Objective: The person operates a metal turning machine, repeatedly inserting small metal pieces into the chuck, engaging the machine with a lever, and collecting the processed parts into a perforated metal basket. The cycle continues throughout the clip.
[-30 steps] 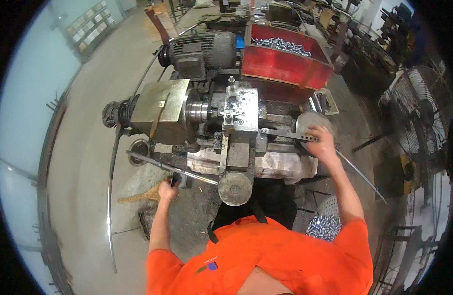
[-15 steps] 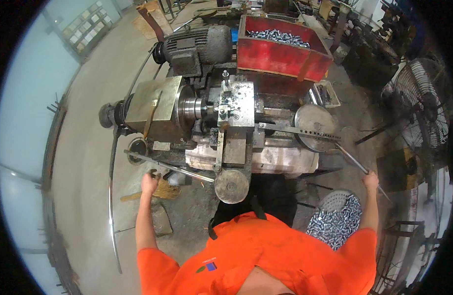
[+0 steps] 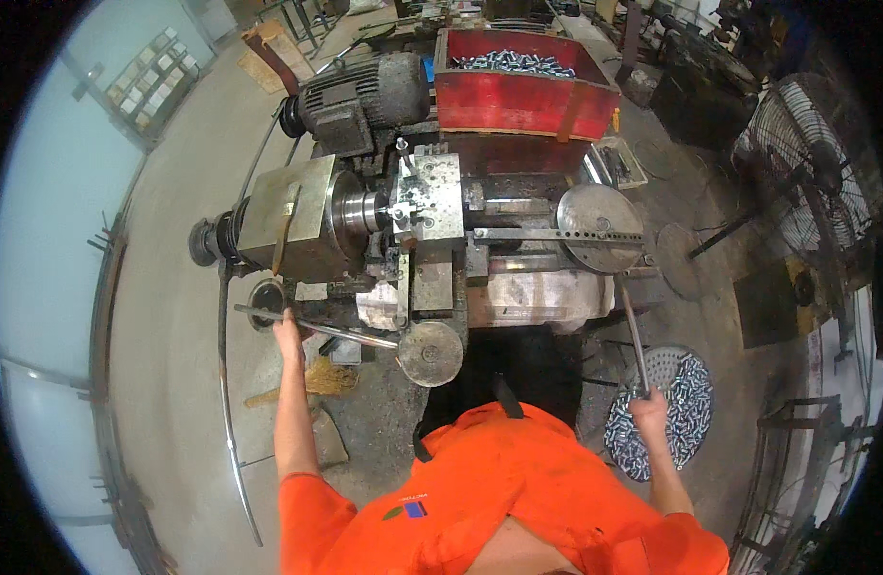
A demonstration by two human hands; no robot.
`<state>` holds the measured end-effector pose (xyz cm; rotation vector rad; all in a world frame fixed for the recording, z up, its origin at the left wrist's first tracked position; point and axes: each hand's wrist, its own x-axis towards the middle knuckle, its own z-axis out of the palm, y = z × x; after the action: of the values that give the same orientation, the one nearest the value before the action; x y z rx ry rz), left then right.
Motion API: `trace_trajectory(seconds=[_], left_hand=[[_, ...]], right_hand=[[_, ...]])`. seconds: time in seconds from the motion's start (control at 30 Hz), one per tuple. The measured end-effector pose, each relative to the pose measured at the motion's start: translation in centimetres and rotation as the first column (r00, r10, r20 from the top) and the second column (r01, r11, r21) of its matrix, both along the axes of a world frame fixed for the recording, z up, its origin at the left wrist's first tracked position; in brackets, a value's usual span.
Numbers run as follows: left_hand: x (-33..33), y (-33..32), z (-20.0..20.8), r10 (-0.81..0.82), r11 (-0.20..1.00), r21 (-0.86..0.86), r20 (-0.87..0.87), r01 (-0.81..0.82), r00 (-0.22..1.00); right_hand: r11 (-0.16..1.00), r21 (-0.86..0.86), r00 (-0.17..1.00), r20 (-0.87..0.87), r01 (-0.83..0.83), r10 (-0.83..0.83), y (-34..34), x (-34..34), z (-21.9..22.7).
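At the left, the left hand [image 3: 288, 331] is wrapped around the long steel lever bar [image 3: 317, 328] that runs along the front of the lathe [image 3: 412, 240], below its headstock. At the right, the right hand [image 3: 649, 412] is closed on the lower end of a slanted lever rod [image 3: 633, 335] that hangs from the round perforated plate [image 3: 599, 227], just above a sieve tray of small metal parts [image 3: 676, 412]. This looks like the feed step of a turning cycle; the next move calls for a steady, coordinated pull on both levers.
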<state>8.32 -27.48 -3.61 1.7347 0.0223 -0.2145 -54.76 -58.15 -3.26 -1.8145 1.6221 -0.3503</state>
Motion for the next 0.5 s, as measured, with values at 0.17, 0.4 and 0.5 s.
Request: trace_trajectory(seconds=[0.17, 0.4, 0.5], left_hand=[[-0.4, -0.1, 0.7, 0.035, 0.999, -0.005, 0.008, -0.035, 0.999], [-0.3, -0.1, 0.5, 0.017, 1.000, -0.020, 0.029, -0.017, 0.999], [1.0, 0.6, 0.5, -0.047, 0.998, 0.049, -0.044, 0.049, 0.998]], right_hand=[[0.999, -0.024, 0.991, 0.130, 0.029, -0.025, 2.7, 3.3, 1.9], [0.994, 0.098, 0.966, 0.253, 0.037, -0.061, 3.1, 3.2, 0.6], [0.995, -0.066, 0.983, 0.166, -0.070, 0.080, 2.9, 2.1, -1.9]])
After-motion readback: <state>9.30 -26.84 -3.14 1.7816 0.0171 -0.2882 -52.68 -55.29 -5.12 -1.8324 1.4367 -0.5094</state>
